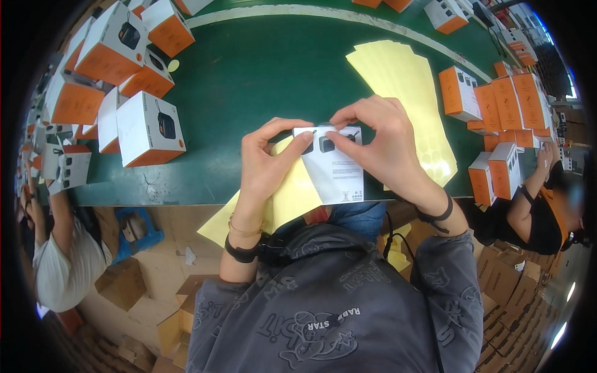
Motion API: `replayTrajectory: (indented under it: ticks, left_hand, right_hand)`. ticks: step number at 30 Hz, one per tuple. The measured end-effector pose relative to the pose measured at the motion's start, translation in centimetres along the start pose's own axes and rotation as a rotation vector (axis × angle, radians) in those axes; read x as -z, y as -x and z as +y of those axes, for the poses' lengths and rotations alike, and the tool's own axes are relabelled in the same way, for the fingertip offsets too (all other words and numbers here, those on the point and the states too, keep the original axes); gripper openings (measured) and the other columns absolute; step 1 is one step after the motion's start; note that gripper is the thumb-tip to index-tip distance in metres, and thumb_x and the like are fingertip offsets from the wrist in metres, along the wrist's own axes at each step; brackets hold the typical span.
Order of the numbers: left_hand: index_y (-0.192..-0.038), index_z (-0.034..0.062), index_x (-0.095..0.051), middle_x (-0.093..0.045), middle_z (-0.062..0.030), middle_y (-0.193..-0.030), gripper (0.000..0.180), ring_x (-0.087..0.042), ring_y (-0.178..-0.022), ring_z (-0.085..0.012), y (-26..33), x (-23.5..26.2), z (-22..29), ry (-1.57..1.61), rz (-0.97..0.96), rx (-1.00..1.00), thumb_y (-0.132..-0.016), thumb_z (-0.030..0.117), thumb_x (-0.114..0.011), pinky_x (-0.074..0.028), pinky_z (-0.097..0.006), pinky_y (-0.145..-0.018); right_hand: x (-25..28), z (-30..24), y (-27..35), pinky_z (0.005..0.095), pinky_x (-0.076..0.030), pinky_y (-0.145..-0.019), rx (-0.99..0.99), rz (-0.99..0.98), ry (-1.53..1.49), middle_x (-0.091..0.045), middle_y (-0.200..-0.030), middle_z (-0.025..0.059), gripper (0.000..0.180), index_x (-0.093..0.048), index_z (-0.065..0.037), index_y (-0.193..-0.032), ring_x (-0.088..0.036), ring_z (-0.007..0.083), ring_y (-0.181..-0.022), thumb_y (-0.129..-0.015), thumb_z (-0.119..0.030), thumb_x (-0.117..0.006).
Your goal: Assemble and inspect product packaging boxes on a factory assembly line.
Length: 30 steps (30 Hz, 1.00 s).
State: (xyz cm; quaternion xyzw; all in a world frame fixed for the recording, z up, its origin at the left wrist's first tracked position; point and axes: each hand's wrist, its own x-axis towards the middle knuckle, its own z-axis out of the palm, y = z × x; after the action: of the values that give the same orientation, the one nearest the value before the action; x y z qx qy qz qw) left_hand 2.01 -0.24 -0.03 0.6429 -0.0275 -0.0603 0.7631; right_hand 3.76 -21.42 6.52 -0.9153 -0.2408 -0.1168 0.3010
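A small white box (339, 180) with black device pictures stands upright in front of me, over the near edge of the green table. My left hand (262, 163) grips its left side, thumb on the face and fingers behind. That same hand also pinches a yellow sticker sheet (300, 191), which hangs down over my forearm. At the box's top edge my right hand (387, 133) is closed, its thumb against the face and its index finger on the top. A small clear patch, seemingly a seal sticker (326, 127), shows at that edge, partly hidden by my fingertips.
A fanned stack of yellow sticker sheets (398, 68) lies to the right. White and orange boxes (151, 132) are piled at the left, with more boxes (460, 93) at the right. Co-workers (71, 248) sit on both sides. Brown cartons (121, 283) stand on the floor.
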Motion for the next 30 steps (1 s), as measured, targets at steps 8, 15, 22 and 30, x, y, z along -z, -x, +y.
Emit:
replayTrajectory:
  ticks: [8, 15, 22, 30]
  left_hand:
    - [-0.111, -0.0037, -0.079, -0.074, -0.0063, -0.105, 0.017, -0.07, -0.09, -0.0099, 0.1, 0.0, 0.1, -0.003, 0.003, 0.004, -0.095, -0.001, -0.076, -0.057, -0.021, -0.078]
    - [-0.111, -0.0032, -0.079, -0.074, -0.0066, -0.105, 0.017, -0.07, -0.089, -0.0098, -0.1, -0.2, 0.1, 0.009, 0.002, -0.014, -0.095, 0.0, -0.076, -0.057, -0.021, -0.078]
    - [-0.112, -0.0033, -0.078, -0.075, -0.006, -0.104, 0.017, -0.07, -0.089, -0.0096, 0.2, -0.2, -0.2, 0.027, 0.001, -0.028, -0.095, 0.0, -0.076, -0.057, -0.021, -0.078]
    - [-0.108, -0.0052, -0.078, -0.074, -0.0068, -0.101, 0.016, -0.07, -0.089, -0.0107, 0.2, -0.4, 0.3, 0.055, 0.013, -0.015, -0.093, 0.001, -0.077, -0.055, -0.023, -0.077]
  right_hand:
    - [0.9, -0.9, -0.1, 0.0376, -0.045, -0.091, -0.011, 0.24, 0.198, -0.071, -0.098, -0.0002, 0.029, -0.077, -0.013, -0.104, -0.067, 0.0212, -0.094, -0.077, -0.014, -0.087]
    - [0.7, 0.8, 1.6, 0.041, -0.046, -0.094, 0.221, 0.058, 0.033, -0.071, -0.109, 0.0034, 0.025, -0.082, -0.013, -0.106, -0.064, 0.0275, -0.107, -0.082, -0.01, -0.081]
    - [-0.9, 0.6, 2.5, 0.0418, -0.045, -0.096, 0.172, 0.054, 0.083, -0.074, -0.114, 0.0013, 0.023, -0.083, -0.015, -0.108, -0.063, 0.0267, -0.113, -0.086, -0.015, -0.08]
    - [-1.2, 1.8, 1.9, 0.0386, -0.045, -0.096, 0.024, -0.044, -0.16, -0.076, -0.116, 0.0001, 0.022, -0.084, -0.017, -0.111, -0.063, 0.0237, -0.111, -0.093, -0.026, -0.077]
